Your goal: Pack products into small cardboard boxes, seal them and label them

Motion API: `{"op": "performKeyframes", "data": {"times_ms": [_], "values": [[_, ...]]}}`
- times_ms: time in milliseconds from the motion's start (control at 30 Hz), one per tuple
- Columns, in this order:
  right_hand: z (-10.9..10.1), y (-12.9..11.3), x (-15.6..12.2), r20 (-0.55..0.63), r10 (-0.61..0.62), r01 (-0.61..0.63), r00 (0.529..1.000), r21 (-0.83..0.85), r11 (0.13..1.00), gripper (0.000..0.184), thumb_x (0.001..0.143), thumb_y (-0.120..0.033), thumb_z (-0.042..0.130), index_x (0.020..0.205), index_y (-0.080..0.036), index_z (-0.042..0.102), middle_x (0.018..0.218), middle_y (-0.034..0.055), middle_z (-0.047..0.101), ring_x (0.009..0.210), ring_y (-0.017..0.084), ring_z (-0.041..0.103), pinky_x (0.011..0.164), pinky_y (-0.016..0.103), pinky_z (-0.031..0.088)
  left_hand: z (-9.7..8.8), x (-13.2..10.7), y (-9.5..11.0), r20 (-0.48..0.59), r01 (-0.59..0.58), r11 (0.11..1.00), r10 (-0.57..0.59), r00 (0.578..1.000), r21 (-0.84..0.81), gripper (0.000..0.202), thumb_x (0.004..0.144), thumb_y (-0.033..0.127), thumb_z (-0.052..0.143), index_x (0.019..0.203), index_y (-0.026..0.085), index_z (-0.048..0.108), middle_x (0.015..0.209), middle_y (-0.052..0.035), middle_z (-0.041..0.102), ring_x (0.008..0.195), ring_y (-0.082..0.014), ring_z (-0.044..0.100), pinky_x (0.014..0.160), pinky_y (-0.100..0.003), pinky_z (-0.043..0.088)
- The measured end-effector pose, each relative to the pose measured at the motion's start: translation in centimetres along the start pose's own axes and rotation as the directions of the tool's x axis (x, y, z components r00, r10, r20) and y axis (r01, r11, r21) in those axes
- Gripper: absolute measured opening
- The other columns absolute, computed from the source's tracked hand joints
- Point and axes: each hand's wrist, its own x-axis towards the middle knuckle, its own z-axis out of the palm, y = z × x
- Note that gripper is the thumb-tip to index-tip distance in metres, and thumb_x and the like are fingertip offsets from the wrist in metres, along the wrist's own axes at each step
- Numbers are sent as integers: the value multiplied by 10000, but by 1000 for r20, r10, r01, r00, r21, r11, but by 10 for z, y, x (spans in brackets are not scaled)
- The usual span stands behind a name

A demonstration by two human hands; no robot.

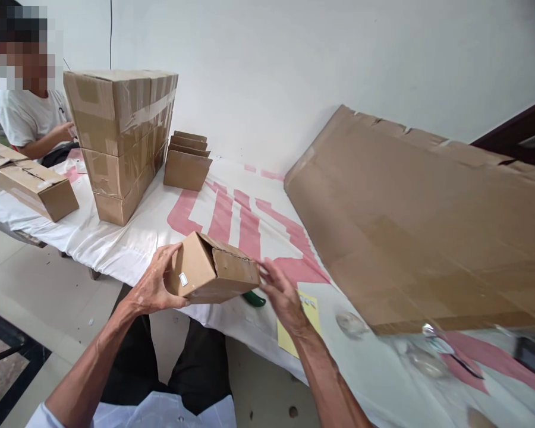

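In front of me is a small brown cardboard box (236, 274), tilted above the front edge of the cloth-covered table. A small white label sits on its left end, and its top flap stands slightly raised. My left hand (158, 279) grips the left end, thumb below and fingers over the far side. At the other end, my right hand (283, 291) holds the box with its fingers against the right edge; part of their contact is hidden. A curved green object (254, 298) shows below the box, mostly covered. Beside my right wrist lies a yellow sheet (311, 315).
Taped cartons (134, 125) form a tall stack at the left. Behind are folded cardboard pieces (187, 169), and a long carton (56, 193) lies far left near a seated person (31, 119). A large cardboard sheet (410, 226) leans on the right. Clear tape rolls (352, 324) lie before it.
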Motion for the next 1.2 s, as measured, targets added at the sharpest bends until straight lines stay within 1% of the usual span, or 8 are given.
{"op": "performKeyframes", "data": {"times_ms": [67, 133, 167, 233, 333, 433, 667, 1200], "values": [[-7, -36, 5, -216, -93, 69, 972, -115, 991, 575, 917, -510, 688, 1429, -252, 640, 1437, 166, 671, 1321, 387, 639, 1055, 609, 560, 1, 3, 4, -19, 5, 1000, -5, 1000, 22, 1166, 632, 248, 926, 1643, 292, 348, 1526, -151, 492, 1391, -411, 490, 1153, -576, 480], [-5, -82, 6, -229, -341, 263, 912, -311, 913, 456, 951, -458, 689, 1364, -265, 685, 1412, 141, 670, 1302, 367, 635, 1100, 610, 524, 3, 7, 7, -21, 8, 999, -7, 1000, 44, 1165, 612, 254, 931, 1627, 283, 362, 1531, -154, 491, 1393, -423, 483, 1148, -583, 479], [1, -106, 5, -145, -458, 375, 877, -389, 841, 360, 966, -400, 697, 1305, -282, 717, 1353, 122, 697, 1285, 355, 636, 1120, 601, 505, 5, 8, 9, -23, 8, 998, -6, 1000, 54, 1168, 603, 262, 938, 1621, 277, 367, 1540, -157, 484, 1401, -429, 475, 1150, -585, 475], [19, -146, 1, 158, -592, 594, 790, -437, 675, 243, 982, -286, 696, 1217, -301, 756, 1199, 95, 748, 1186, 329, 663, 1080, 565, 519, 9, 10, 12, -31, 6, 998, -4, 1000, 70, 1172, 594, 282, 954, 1612, 262, 374, 1557, -167, 469, 1416, -433, 461, 1157, -587, 466], [50, -178, 1, 520, -579, 778, 628, -424, 464, 166, 987, -170, 677, 1096, -250, 772, 1068, 87, 759, 1079, 286, 656, 1006, 489, 530, 14, 12, 15, -56, 9, 997, -4, 998, 81, 1154, 599, 298, 964, 1597, 249, 386, 1555, -171, 476, 1427, -425, 460, 1166, -581, 457], [66, -184, 9, 674, -486, 830, 557, -462, 311, 60, 958, -166, 734, 988, -213, 756, 997, 76, 734, 1022, 263, 627, 934, 428, 516, 17, 13, 18, -66, 21, 995, -15, 998, 93, 1141, 598, 307, 966, 1589, 259, 402, 1551, -169, 489, 1441, -429, 459, 1163, -586, 456], [72, -188, 25, 783, -333, 849, 526, -508, 147, 117, 890, -260, 859, 865, -204, 758, 934, 78, 717, 998, 274, 608, 833, 404, 458, 19, 15, 22, -67, 34, 996, -29, 997, 83, 1141, 598, 309, 970, 1593, 280, 412, 1558, -165, 488, 1465, -439, 444, 1196, -621, 421], [75, -193, 31, 875, -252, 908, 414, -416, 47, 179, 973, -115, 688, 823, -199, 741, 853, 57, 694, 882, 220, 581, 789, 359, 419, 18, 18, 24, -51, 50, 996, -46, 998, 74, 1148, 596, 294, 973, 1598, 262, 413, 1571, -179, 478, 1475, -452, 431, 1207, -651, 402]]}}
